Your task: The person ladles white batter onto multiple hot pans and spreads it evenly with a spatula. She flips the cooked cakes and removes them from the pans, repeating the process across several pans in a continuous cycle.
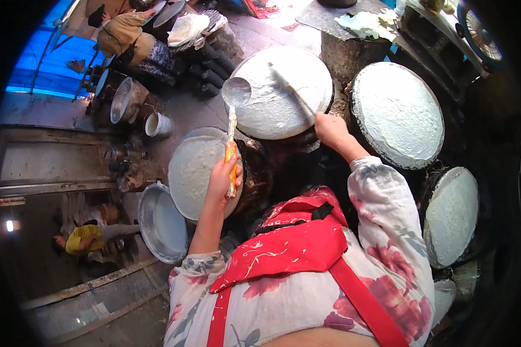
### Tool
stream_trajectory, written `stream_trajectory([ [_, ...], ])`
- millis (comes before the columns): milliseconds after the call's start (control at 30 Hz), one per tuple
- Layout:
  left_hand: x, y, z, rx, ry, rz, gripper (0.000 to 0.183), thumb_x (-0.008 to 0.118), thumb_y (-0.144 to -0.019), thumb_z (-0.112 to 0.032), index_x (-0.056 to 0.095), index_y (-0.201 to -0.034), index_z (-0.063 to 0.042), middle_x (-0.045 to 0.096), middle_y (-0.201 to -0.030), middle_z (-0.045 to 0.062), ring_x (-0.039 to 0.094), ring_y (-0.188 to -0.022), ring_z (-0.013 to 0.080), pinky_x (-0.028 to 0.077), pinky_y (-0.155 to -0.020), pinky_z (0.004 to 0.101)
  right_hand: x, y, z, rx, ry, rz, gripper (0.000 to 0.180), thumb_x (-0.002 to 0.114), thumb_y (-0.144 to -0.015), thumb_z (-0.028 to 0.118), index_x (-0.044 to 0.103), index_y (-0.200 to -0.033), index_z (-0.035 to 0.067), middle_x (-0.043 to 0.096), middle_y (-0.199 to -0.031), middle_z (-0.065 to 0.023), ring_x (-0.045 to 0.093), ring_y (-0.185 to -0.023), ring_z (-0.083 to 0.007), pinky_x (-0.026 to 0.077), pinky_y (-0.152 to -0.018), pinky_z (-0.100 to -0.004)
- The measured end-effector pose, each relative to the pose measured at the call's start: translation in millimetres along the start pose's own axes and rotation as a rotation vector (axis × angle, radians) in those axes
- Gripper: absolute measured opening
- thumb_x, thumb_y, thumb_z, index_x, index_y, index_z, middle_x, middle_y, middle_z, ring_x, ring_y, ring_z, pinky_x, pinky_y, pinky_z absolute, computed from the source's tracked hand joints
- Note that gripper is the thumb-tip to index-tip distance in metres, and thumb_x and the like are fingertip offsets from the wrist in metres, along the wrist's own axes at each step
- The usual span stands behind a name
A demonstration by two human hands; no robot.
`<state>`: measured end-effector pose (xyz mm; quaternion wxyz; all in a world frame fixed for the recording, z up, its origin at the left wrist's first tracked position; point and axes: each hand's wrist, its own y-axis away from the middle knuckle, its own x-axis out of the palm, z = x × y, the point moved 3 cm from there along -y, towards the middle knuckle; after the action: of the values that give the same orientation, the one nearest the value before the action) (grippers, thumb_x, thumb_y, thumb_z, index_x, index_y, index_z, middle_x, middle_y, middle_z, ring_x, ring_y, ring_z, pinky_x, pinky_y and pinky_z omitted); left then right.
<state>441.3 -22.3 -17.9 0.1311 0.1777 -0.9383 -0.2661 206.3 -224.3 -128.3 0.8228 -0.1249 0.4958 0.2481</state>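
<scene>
My left hand (225, 175) grips the orange handle of a metal ladle (236, 91), whose round bowl is over the left edge of a large round griddle (282, 99) coated in white batter. In my right hand (332, 132) is a thin, slightly blurred spreading tool (291, 86), reaching across that same griddle. Beneath my left hand and the ladle lies another round, pale batter-covered surface (195, 173). A further coated griddle (397, 115) stands to the right of my right hand.
A metal basin (163, 223) holding whitish liquid stands at the left. At the lower right are more coated round griddles (451, 217). A white bucket (158, 125) and a metal bowl (123, 100) stand upper left. Two people (126, 39) (84, 240) are farther off. A fan (482, 34) is upper right.
</scene>
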Motion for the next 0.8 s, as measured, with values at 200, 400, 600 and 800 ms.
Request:
stream_trajectory([
  [200,-13.2,-17.9,2.5,0.022,-0.165,-0.069,0.024,0.053,-0.092,-0.027,0.047,-0.101,-0.006,0.049,-0.067,0.001,0.046,-0.045,0.0079,0.037,-0.038,0.0221,-28.5,16.3,-13.9,0.294,-0.085,-0.140,0.023,0.040,-0.085,0.014,0.059,-0.086,0.001,0.065,-0.081,-0.0222,0.064,-0.077,-0.0379,0.050,-0.070,-0.0470],
  [400,1.4,-33.9,10.0,0.023,-0.219,-0.053,0.021,0.054,-0.091,-0.027,0.044,-0.091,-0.009,0.049,-0.066,0.001,0.046,-0.044,0.0082,0.038,-0.038,0.0220,45.5,36.3,71.6,0.157,-0.086,0.064,0.021,0.040,-0.087,0.014,0.055,-0.083,0.000,0.064,-0.074,-0.0224,0.065,-0.072,-0.0379,0.051,-0.066,-0.0473],
  [600,-2.6,-19.8,1.7,-0.085,-0.008,-0.035,0.024,0.052,-0.092,-0.026,0.046,-0.103,-0.007,0.049,-0.068,0.002,0.046,-0.046,0.0090,0.038,-0.039,0.0236,27.1,30.7,51.6,0.260,-0.216,-0.083,0.028,0.039,-0.091,0.024,0.055,-0.086,0.001,0.063,-0.077,-0.0230,0.062,-0.075,-0.0399,0.048,-0.069,-0.0506],
  [800,12.3,-19.6,1.8,-0.200,0.278,0.007,0.027,0.047,-0.095,-0.026,0.045,-0.111,-0.004,0.044,-0.066,0.001,0.041,-0.044,0.0078,0.034,-0.038,0.0222,71.1,43.1,110.1,0.123,-0.355,0.070,0.027,0.041,-0.092,0.025,0.052,-0.086,0.001,0.061,-0.077,-0.0241,0.059,-0.076,-0.0429,0.045,-0.069,-0.0521],
])
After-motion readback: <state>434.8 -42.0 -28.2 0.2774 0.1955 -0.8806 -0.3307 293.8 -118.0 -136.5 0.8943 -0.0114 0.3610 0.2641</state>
